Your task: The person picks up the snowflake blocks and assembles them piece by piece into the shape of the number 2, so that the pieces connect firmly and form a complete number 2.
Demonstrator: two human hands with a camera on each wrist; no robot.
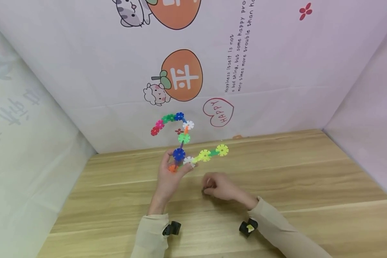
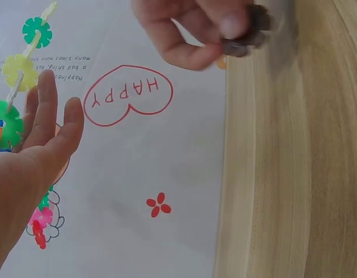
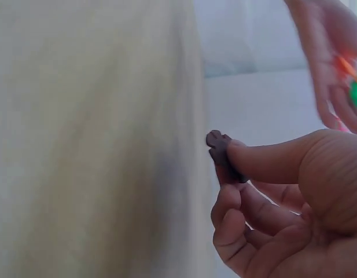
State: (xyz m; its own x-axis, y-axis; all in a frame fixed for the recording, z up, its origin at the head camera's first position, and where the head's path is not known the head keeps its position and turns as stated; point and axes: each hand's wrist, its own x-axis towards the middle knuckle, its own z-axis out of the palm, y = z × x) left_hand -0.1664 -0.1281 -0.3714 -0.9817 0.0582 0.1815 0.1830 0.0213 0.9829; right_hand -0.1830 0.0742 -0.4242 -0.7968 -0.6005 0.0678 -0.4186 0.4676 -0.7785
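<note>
My left hand [image 1: 168, 181] holds up a chain of plastic snowflake discs [image 1: 179, 154] above the table, its thumb by a white disc and an orange one low in the palm. One branch curves up and left through light green, white, blue, green and pink to a red disc [image 1: 154, 131]. Another runs right to a yellow disc [image 1: 221, 150]. Lower and to the right, my right hand [image 1: 224, 187] pinches a dark brown snowflake disc [image 3: 220, 152] between thumb and forefinger, apart from the chain. The left wrist view shows that brown disc's notched edge.
The wooden table [image 1: 293, 172] lies beneath both hands. A white printed sheet [image 1: 271, 107] stands along the table's back edge, with more white sheeting [image 1: 29, 118] at the left side. Each sleeve carries a small black device [image 1: 172, 228] at the wrist.
</note>
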